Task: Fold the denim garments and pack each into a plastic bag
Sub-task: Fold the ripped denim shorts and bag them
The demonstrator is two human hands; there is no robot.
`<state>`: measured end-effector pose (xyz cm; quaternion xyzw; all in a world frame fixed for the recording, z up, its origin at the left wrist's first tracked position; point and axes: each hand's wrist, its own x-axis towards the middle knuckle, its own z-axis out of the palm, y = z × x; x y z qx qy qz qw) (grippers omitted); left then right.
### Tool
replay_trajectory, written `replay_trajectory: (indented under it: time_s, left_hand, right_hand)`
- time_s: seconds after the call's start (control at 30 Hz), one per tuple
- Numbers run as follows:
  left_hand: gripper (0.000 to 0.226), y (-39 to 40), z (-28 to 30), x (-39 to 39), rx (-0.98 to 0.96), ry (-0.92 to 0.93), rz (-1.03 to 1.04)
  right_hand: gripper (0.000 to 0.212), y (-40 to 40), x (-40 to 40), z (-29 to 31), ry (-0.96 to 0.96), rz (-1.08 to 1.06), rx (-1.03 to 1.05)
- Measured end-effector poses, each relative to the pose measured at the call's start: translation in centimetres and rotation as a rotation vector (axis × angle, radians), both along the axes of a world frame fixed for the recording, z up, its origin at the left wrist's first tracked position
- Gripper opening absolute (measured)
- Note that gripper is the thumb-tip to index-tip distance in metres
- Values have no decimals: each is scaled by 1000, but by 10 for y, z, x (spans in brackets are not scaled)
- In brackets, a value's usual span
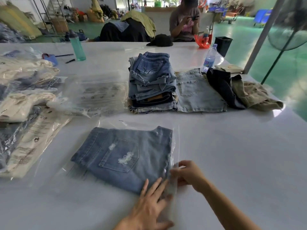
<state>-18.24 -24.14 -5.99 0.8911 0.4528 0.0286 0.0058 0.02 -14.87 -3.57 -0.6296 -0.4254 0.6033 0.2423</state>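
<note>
Folded blue denim shorts (pixel 123 155) with a ripped back pocket lie inside a clear plastic bag (pixel 175 140) on the white table (pixel 232 155) in front of me. My left hand (pixel 150 206) lies flat with straight fingers pressing the bag's near right corner over the denim. My right hand (pixel 187 175) pinches the bag's flap at its right edge. A stack of folded denim shorts (pixel 152 83) stands further back, with pale denim shorts (pixel 197 93) spread flat beside it on the right.
Empty plastic bags (pixel 98 95) lie left of the stack. Packed bagged garments (pixel 25 113) are piled at the far left. Dark and khaki clothes (pixel 240 92) lie at the right. A teal bottle (pixel 76 45), a water bottle (pixel 209 58) and a seated person (pixel 185 20) are at the back.
</note>
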Motion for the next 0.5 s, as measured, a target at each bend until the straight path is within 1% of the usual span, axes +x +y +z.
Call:
replay_trajectory:
  time_s: [0.03, 0.07, 0.1, 0.13, 0.23, 0.3, 0.4, 0.5]
  left_hand:
    - [43, -3, -3, 0, 47, -104, -34]
    - [40, -6, -7, -2, 89, -251, -56]
    - [43, -8, -8, -5, 117, -377, -60]
    - [45, -10, -10, -8, 174, -424, -87]
    - [28, -11, -14, -16, 391, -370, -242]
    - [29, -10, -11, -14, 477, -375, -262]
    - [24, -9, 0, -5, 520, -405, -278]
    - [28, -10, 5, -2, 546, -439, -275]
  right_hand:
    - [10, -23, 0, -3, 34, 55, -41]
    - [6, -43, 0, -6, 55, 95, -66]
    - [8, -60, 0, -7, 70, 109, -81]
    - [11, -73, 1, -8, 77, 101, -90]
    - [16, -93, 1, -1, 145, 42, -139]
    - [16, -97, 0, 6, 195, 38, -164]
    - [19, -99, 2, 15, 192, 122, -181]
    - [18, -98, 8, 22, 153, 232, -202]
